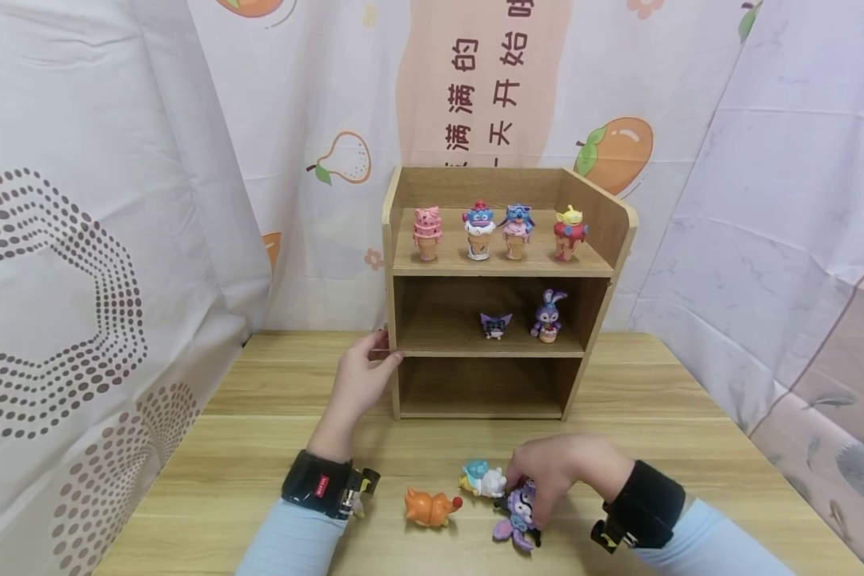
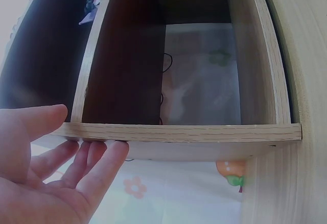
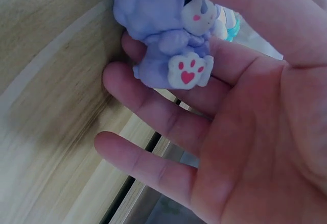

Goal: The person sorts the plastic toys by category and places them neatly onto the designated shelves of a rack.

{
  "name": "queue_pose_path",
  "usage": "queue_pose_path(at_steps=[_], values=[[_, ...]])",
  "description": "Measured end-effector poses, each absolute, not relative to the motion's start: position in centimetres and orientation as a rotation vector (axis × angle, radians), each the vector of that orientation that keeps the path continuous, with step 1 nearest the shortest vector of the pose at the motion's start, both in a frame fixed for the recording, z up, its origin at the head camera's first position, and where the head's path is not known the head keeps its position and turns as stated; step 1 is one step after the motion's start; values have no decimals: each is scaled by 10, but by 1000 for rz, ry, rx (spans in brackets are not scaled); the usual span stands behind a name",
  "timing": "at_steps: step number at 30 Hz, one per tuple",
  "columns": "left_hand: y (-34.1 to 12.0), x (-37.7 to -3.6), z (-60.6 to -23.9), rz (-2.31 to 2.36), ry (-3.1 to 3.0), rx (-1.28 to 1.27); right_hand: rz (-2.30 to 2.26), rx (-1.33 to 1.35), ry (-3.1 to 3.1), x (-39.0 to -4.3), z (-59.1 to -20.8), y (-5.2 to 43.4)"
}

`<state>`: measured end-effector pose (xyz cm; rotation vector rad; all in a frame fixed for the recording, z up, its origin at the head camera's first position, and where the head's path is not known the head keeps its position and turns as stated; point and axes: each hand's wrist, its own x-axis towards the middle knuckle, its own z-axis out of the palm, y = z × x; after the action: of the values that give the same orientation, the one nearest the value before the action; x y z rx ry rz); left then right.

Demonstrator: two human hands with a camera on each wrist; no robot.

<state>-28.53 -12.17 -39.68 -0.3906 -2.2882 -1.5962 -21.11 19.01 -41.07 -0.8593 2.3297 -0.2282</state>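
Observation:
My right hand [image 1: 531, 498] reaches down onto the wooden table [image 1: 245, 456] and grips a purple plush-like figurine [image 1: 518, 516]. In the right wrist view the thumb and fingers [image 3: 153, 106] close around that purple figurine [image 3: 158, 25], whose white paw with a pink heart shows. My left hand [image 1: 382, 354] holds the left side panel of a small wooden shelf unit [image 1: 391, 264]; in the left wrist view the thumb lies on one face of the panel edge [image 2: 204, 132] and the fingers [image 2: 97, 157] on the other.
An orange figurine [image 1: 430, 507] and a white and blue one [image 1: 484, 480] lie just left of my right hand. Several ice-cream cone figures [image 1: 478, 232] stand on the top shelf. A purple cat [image 1: 496, 324] and a purple rabbit [image 1: 548, 316] stand on the middle shelf. Curtains hang close around.

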Motion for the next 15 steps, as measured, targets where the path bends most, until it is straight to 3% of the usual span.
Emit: queue_pose_path(at_steps=[15], values=[[-121,-284,-396,-1605,-2283,-396,-229,-875,2327,-212,-414,191]])
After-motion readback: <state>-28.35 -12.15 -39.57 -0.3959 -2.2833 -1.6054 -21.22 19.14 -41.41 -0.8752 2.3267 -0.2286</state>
